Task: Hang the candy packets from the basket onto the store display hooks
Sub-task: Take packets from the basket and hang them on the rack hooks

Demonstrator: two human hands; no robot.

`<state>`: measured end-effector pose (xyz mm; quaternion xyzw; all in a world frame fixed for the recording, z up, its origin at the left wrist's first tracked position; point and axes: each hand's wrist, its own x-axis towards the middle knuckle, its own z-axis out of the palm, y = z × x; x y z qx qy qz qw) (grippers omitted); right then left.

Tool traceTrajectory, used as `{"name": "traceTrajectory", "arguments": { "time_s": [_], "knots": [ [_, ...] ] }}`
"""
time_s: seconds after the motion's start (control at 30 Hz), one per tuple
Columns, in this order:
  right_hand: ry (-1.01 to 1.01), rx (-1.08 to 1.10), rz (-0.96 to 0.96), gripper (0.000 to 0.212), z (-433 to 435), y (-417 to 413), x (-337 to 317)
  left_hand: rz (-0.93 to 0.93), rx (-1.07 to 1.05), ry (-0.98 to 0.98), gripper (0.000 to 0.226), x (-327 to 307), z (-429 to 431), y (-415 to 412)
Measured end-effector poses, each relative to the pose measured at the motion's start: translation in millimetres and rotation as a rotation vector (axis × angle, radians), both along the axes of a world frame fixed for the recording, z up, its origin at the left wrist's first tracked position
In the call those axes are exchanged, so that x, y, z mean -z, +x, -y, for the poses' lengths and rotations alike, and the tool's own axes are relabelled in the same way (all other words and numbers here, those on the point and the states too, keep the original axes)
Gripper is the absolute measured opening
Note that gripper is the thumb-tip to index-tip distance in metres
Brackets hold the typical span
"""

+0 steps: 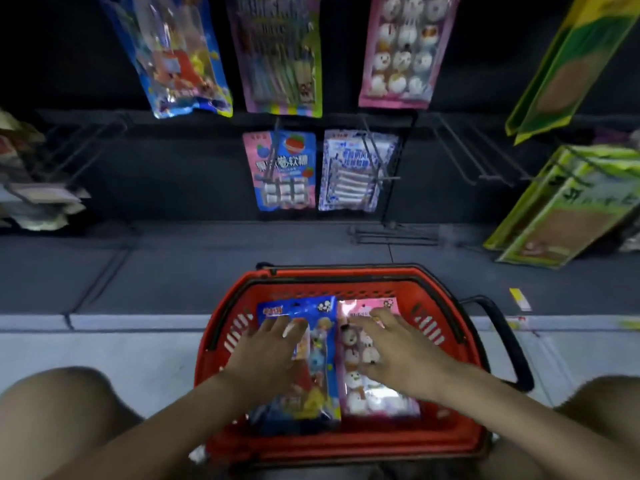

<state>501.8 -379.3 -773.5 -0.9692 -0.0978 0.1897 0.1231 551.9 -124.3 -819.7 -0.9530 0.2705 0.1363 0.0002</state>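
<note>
Covering blue pkt [322,370], L hand [270,351], R hand [393,349] over pink pkt [375,400]

Both hands [273,348] [394,351] rest flat on candy packets [325,358] in red basket [221,344].

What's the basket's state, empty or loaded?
Loaded: a blue packet and a pink packet lie flat, side by side, inside the red basket.

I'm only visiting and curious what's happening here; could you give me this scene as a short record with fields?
basket: red plastic shopping basket, two packets inside
left hand: open, resting on blue cartoon-print candy packet
right hand: open, resting on pink marshmallow-figure candy packet
display: black wire hooks, some bare, others carrying packets
</note>
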Motion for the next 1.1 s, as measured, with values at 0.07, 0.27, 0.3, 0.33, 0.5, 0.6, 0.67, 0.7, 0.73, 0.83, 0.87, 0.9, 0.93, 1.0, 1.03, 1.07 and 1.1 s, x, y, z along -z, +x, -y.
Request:
{"name": "traceTrajectory", "arguments": {
  "time_s": [0.07, 0.27, 0.3, 0.33, 0.5, 0.6, 0.67, 0.7, 0.73, 0.83, 0.87, 0.9, 0.93, 1.0, 1.03, 1.07, 1.1],
  "knots": [
    [-0.103, -0.043, 0.005, 0.079, -2.7, -6.3, 21.2, -0.044, -0.086, -0.042, 0.070, 21.5, -1.7, -2.1],
    [-0.153, -0.151, -0.045, 0.077, -10.5, -18.6, 44.9, -0.191, -0.367, -0.120, 0.093, 65.6, -7.9, -9.9],
    [-0.153, -0.166, -0.046, 0.076, -11.9, -18.5, 47.9, -0.242, -0.422, -0.157, 0.099, 68.4, -9.3, -8.7],
    [-0.162, -0.186, -0.048, 0.077, -12.9, -18.2, 50.6, -0.304, -0.487, -0.201, 0.105, 68.9, -10.0, -7.2],
    [-0.190, -0.253, -0.111, 0.080, -16.1, -15.8, 57.6, -0.584, -0.745, -0.504, 0.121, 74.5, -7.3, -1.5],
    [-0.209, -0.261, -0.142, 0.079, -17.1, -16.2, 58.7, -0.584, -0.835, -0.600, 0.118, 73.8, -3.1, -2.3],
    [-0.242, -0.264, -0.157, 0.080, -16.8, -16.6, 60.6, -0.527, -0.928, -0.579, 0.114, 73.2, -1.6, 2.5],
    [-0.255, -0.265, -0.166, 0.080, -16.4, -16.6, 61.5, -0.519, -0.981, -0.558, 0.117, 72.1, -0.9, 4.7],
    [-0.260, -0.265, -0.172, 0.080, -15.5, -16.4, 62.9, -0.522, -1.034, -0.555, 0.118, 72.7, -1.1, 7.4],
    [-0.244, -0.236, -0.183, 0.081, -14.0, -15.5, 61.7, -0.614, -1.103, -0.684, 0.078, 75.1, -3.5, 11.5],
    [-0.217, -0.208, -0.184, 0.082, -14.2, -14.7, 59.4, -0.651, -1.103, -0.737, 0.055, 71.9, -3.4, 9.8],
    [-0.181, -0.155, -0.206, 0.084, -14.0, -13.6, 58.8, -0.670, -1.083, -0.772, 0.040, 67.5, -2.5, 8.4],
    [-0.138, -0.091, -0.236, 0.085, -14.4, -11.8, 56.7, -0.668, -1.060, -0.810, 0.032, 60.1, -0.9, 6.3],
    [-0.068, 0.024, -0.257, 0.081, -15.9, -8.7, 48.8, -0.666, -1.031, -0.901, 0.029, 51.0, -0.8, 2.5],
    [-0.034, 0.072, -0.251, 0.069, -15.1, -6.7, 45.5, -0.672, -1.003, -0.934, 0.029, 45.5, -0.1, 0.4],
    [0.015, 0.116, -0.247, 0.050, -14.6, -4.7, 39.0, -0.679, -0.969, -0.958, 0.032, 38.4, 0.0, -1.4],
    [0.078, 0.164, -0.255, 0.035, -12.9, -1.0, 36.3, -0.701, -0.929, -0.982, 0.036, 32.8, -0.1, -2.7]
  ]
}}
